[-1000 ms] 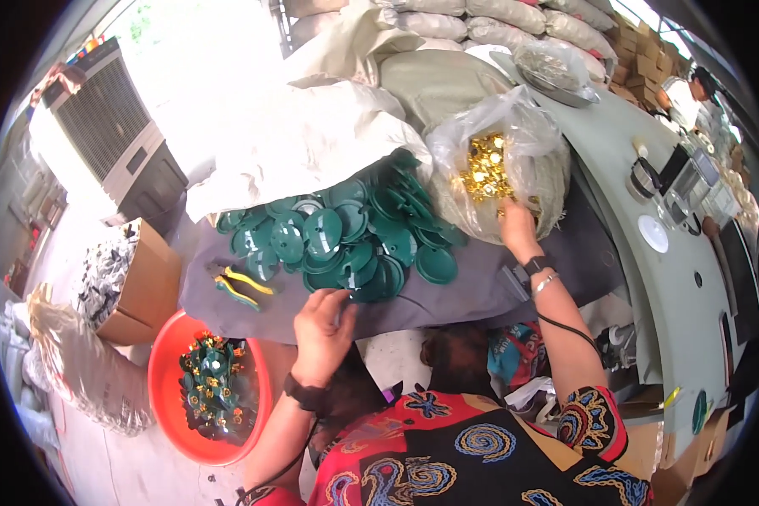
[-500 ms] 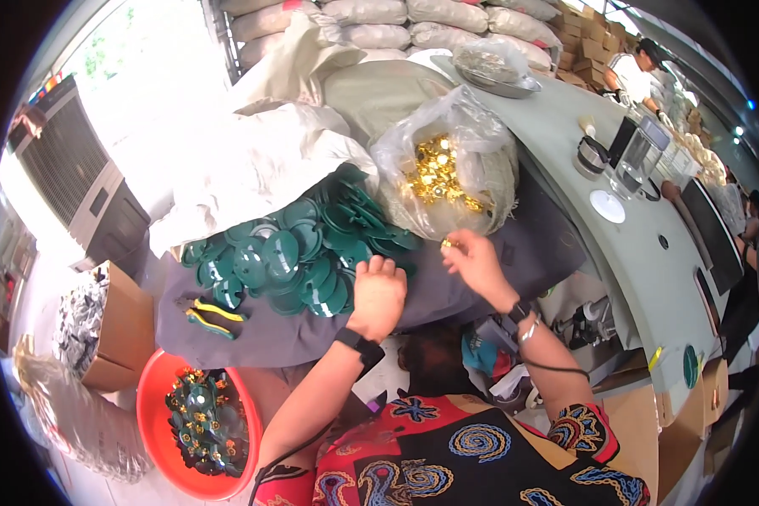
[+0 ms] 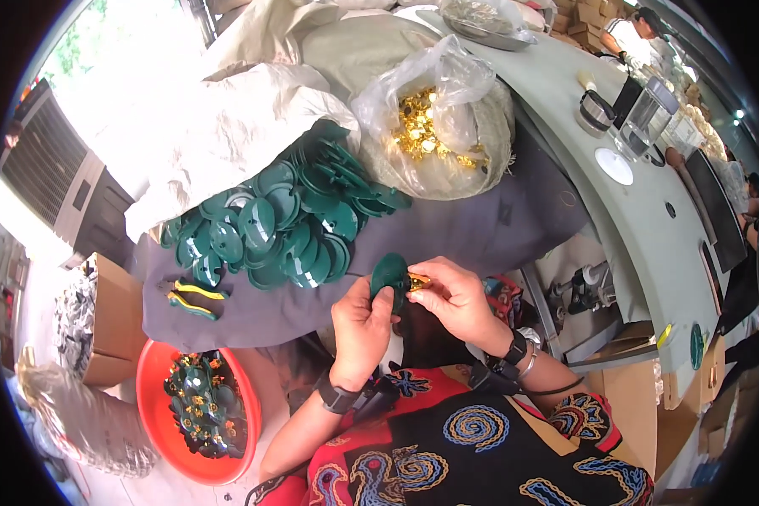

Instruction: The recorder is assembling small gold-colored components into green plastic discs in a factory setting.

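Observation:
My left hand (image 3: 363, 327) grips a round dark-green plastic disc (image 3: 388, 274), tilted up above the front edge of the cloth-covered surface. Pinched in the fingers of my right hand (image 3: 457, 305) is a small shiny gold fitting (image 3: 417, 282), held against the disc's right side near its middle. Whether it sits in a hole there I cannot tell. A large heap of green discs (image 3: 261, 223) spills from a white sack (image 3: 236, 135) beyond my left hand. Behind my hands stands a plastic-lined bag (image 3: 472, 160) with many gold fittings (image 3: 422, 126) in it.
Yellow-and-green pliers (image 3: 196, 297) lie left on the dark cloth (image 3: 514, 228). Below them is a red basin (image 3: 148, 396) of discs with gold fittings. A carton (image 3: 118, 325) stands at the left. The grey table (image 3: 557, 126) at right bears a glass jar (image 3: 647, 114). A co-worker (image 3: 637, 38) is far right.
My left hand has taken a green disc off the heap. My right hand has come nearer with the gold fitting, and the two now meet in front of me. The view has shifted slightly.

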Motion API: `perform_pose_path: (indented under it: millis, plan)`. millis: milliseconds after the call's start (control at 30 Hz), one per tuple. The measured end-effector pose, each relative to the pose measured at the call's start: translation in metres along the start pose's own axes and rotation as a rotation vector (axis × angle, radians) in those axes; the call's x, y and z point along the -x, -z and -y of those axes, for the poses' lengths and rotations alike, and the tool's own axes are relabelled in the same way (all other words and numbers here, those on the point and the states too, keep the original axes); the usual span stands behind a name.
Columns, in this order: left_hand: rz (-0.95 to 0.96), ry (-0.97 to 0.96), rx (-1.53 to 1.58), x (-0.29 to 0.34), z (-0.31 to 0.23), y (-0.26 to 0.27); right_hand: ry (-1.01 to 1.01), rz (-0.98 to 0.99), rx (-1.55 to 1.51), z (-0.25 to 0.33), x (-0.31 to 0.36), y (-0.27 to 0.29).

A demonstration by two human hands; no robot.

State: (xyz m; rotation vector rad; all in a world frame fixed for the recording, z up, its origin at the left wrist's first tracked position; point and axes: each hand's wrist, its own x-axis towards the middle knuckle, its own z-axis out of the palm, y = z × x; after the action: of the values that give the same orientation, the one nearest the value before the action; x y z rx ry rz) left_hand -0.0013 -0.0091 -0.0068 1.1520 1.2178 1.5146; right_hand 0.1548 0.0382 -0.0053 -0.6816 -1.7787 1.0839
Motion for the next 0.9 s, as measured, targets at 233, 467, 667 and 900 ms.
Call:
perform_pose_path:
  millis: [233,467,667,900]
  plan:
    - [-0.058,-0.156,-0.276,0.006,0.003,-0.001,0.151,0.000,0.228,0.004,0.001,-0.005]
    - [-0.056,-0.238,-0.466,0.013,-0.008,-0.001,0.256,0.025,0.511,0.014,-0.004,-0.013]
    - [-0.002,-0.425,-0.620,0.015,-0.002,0.007,0.209,0.097,0.441,0.007,-0.012,-0.017]
    - [0.017,-0.673,-0.789,0.020,-0.007,0.019,-0.587,0.096,-0.518,0.011,-0.019,-0.028]
